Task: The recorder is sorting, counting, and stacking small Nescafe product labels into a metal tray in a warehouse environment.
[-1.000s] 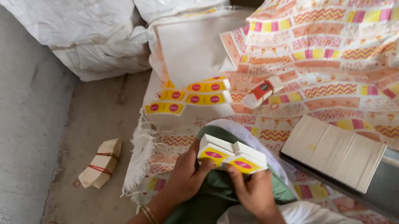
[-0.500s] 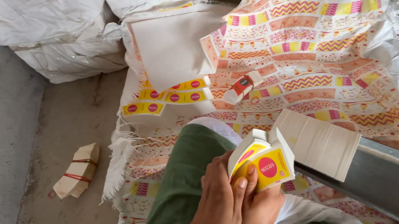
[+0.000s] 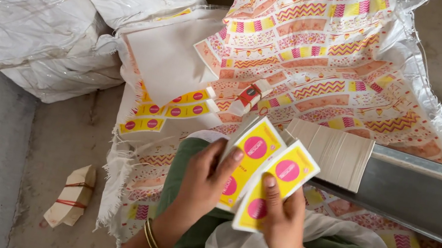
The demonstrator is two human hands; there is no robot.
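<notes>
My left hand point(image 3: 204, 180) and my right hand point(image 3: 280, 218) together hold a small stack of flat yellow cardboard sheets with pink round marks point(image 3: 261, 170), fanned upright over my lap. The left thumb presses the front sheet. The right thumb rests on the lower sheet. Gold bangles sit on both wrists. Just behind the hands stands a block of plain cardboard sheets point(image 3: 330, 152) at the end of a grey metal channel point(image 3: 432, 197).
More yellow sheets point(image 3: 170, 110) lie on a printed mat point(image 3: 330, 52) covered with patterned paper. White sacks point(image 3: 41, 7) are piled at the left. A rubber-banded bundle of cards point(image 3: 69, 203) lies on the concrete floor. A small red and white pack point(image 3: 250, 97) rests on the mat.
The yellow stack, held flat and low a second ago, has been lifted and turned upright, and the sheets are now fanned apart between both hands.
</notes>
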